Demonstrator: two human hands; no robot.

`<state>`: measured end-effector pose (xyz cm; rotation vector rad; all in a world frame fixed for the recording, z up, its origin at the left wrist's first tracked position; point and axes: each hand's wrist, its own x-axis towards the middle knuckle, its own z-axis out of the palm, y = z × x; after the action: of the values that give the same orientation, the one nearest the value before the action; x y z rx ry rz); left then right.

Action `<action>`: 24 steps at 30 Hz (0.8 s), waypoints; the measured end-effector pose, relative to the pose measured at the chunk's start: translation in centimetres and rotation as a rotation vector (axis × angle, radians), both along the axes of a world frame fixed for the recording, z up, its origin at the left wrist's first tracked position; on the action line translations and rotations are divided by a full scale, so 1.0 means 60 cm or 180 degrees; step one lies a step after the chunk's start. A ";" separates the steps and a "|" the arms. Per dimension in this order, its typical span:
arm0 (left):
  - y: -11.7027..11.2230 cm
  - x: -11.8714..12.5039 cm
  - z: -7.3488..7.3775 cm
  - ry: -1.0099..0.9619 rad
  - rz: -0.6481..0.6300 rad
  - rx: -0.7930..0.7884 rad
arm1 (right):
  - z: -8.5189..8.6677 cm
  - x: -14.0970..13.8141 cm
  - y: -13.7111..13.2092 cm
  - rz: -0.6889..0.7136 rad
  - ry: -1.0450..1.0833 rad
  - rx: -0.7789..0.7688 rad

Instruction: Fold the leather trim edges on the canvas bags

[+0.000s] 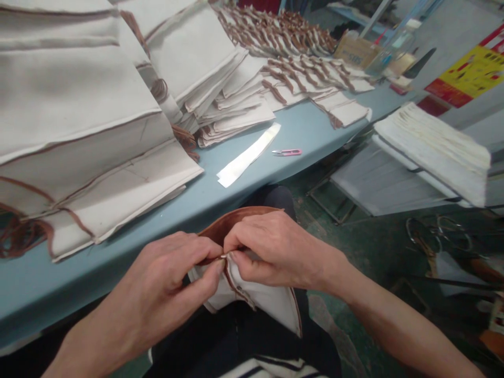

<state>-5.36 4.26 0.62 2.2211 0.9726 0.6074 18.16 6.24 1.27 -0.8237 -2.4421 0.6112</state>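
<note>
Blue workbench, canvas stacked high, two hands pinching tight at its edge

Over the head camera, folded cream canvas pieces with brown edging tower along the bench, and more lie further back with brown cords fanned across them. A white strip and pink thread snips rest on the bare top. Just off the bench edge, a brown-edged canvas piece is held over dark trousers, its brown lining showing at the top. Left hand is closed in a firm pinch on the fold; right hand is curled the same way, and the two meet at a tiny metal piece, too small to identify. Nice technique: keeping those pinches this close should hold the cloth taut and the little piece steady. Both wrists turn inward, forearms angling in from either side.
</note>
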 end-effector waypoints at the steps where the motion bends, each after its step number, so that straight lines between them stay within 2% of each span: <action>1: 0.001 0.001 -0.001 0.0037 0.0031 0.0056 | -0.002 -0.001 0.001 -0.0052 0.0019 -0.0091; 6: 0.008 0.004 -0.005 0.0100 0.0005 0.0327 | -0.002 -0.004 -0.001 -0.0228 0.0004 -0.0327; 9: 0.008 0.005 -0.004 0.0146 -0.0111 0.0471 | 0.006 -0.010 -0.006 -0.0470 -0.0257 -0.0496; 12: 0.005 0.007 -0.002 0.0259 -0.0201 0.0734 | 0.011 -0.018 -0.009 -0.0654 -0.0721 -0.0373; 14: 0.003 0.008 -0.002 0.0337 -0.0220 0.0946 | 0.007 -0.022 -0.009 -0.0629 -0.0788 -0.0308; 17: 0.001 0.007 -0.003 0.0411 -0.0227 0.1050 | -0.007 -0.023 -0.008 -0.0646 -0.0474 -0.0391; 20: 0.000 0.002 -0.001 0.0421 -0.0239 0.0971 | -0.014 -0.019 -0.006 -0.0557 0.0145 -0.0795; 22: 0.002 -0.003 0.006 0.0368 -0.0218 0.0959 | -0.003 -0.014 -0.003 -0.0397 0.0521 -0.1186; 24: 0.005 -0.006 0.018 0.0319 -0.0117 0.1072 | 0.022 -0.009 0.001 -0.0313 0.0691 -0.1597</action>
<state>-5.69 4.56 1.71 2.5816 0.9315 0.6903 17.60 6.32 2.57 -0.9983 -2.0616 1.2340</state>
